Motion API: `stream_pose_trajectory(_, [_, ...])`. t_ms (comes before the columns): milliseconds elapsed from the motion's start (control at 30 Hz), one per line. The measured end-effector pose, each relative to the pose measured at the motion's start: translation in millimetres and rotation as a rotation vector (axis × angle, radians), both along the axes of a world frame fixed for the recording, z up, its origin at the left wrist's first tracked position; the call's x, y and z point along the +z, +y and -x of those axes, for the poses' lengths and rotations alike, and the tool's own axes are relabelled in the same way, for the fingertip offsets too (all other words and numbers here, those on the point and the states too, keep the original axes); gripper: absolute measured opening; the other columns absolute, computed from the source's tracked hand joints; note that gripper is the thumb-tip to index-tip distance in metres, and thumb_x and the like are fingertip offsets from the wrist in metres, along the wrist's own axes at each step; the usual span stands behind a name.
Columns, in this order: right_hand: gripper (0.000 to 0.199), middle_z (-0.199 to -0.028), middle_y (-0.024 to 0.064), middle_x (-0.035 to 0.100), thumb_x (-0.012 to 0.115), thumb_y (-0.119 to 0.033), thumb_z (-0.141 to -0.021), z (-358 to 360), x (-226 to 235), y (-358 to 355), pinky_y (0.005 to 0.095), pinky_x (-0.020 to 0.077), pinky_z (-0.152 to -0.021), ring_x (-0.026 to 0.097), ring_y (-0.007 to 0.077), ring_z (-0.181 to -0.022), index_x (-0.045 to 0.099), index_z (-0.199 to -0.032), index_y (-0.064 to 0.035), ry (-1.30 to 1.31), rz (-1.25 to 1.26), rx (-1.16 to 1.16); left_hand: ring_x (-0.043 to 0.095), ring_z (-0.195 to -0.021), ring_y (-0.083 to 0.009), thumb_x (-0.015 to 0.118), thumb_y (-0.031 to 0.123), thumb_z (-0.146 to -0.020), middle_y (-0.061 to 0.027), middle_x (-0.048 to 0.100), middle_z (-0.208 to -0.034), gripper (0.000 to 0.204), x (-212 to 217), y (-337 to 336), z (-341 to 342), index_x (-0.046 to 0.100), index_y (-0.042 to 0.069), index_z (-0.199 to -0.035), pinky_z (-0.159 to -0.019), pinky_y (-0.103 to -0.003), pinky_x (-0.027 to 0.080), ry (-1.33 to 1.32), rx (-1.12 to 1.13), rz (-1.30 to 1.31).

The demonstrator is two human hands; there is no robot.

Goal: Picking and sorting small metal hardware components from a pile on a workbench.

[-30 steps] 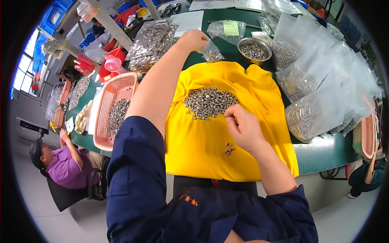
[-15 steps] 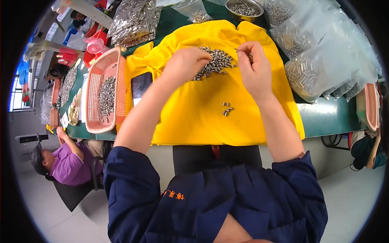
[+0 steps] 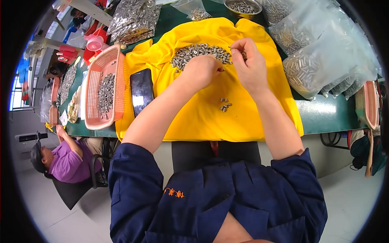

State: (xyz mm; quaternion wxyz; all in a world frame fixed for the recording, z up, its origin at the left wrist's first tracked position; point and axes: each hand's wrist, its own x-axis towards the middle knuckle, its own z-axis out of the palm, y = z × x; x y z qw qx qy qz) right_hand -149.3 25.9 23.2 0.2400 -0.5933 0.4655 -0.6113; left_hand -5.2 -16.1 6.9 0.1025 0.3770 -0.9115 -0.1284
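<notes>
Fingers [image 3: 237, 49] of my right hand [image 3: 251, 67] are pinched together at the right end of the heap of small metal pins [image 3: 200, 53], closed on what looks like one or two pins, though the piece itself is too small to make out. My left hand [image 3: 201, 71] is curled, knuckles up, right at the near edge of the same heap; its fingertips are tucked under and hidden, so I cannot tell whether they hold anything. The two hands sit just beside each other, nearly touching.

From the head camera, the heap lies on a yellow cloth [image 3: 202, 117] spread across the green table [image 3: 332, 117], in the far half of the cloth. A few loose pins [image 3: 225, 105] lie apart from the heap, nearer to me, between my forearms. A black phone [image 3: 141, 91] lies flat on the left part of the cloth. Just left of it, a pink mesh tray [image 3: 94, 93] holds more of the metal pieces. Clear plastic bags of pins [image 3: 320, 60] are stacked to the right of the cloth, and a metal bowl [image 3: 242, 6] with more pieces stands at the far edge. Another bag of metal parts [image 3: 133, 18] sits far left. A person in a purple shirt [image 3: 67, 162] sits at the table further along on my left.
</notes>
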Motion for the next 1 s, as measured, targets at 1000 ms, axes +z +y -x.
stream_pose_trajectory(1000, [0.005,-0.062,0.0091,0.050,0.046,-0.005,-0.071,-4.7,-3.3,5.2,0.0289,0.0400,-0.051,0.051,0.0194,-0.054,0.045,-0.076,-0.0024,0.235,-0.219,0.247,0.058,-0.072,-0.0130,0.055,0.000,-0.077,-0.0070,0.060,-0.083,0.014,-6.7,17.1,-22.2,0.057,-0.002,-0.091,-0.068,-0.022,0.047,1.202,0.205,-1.032])
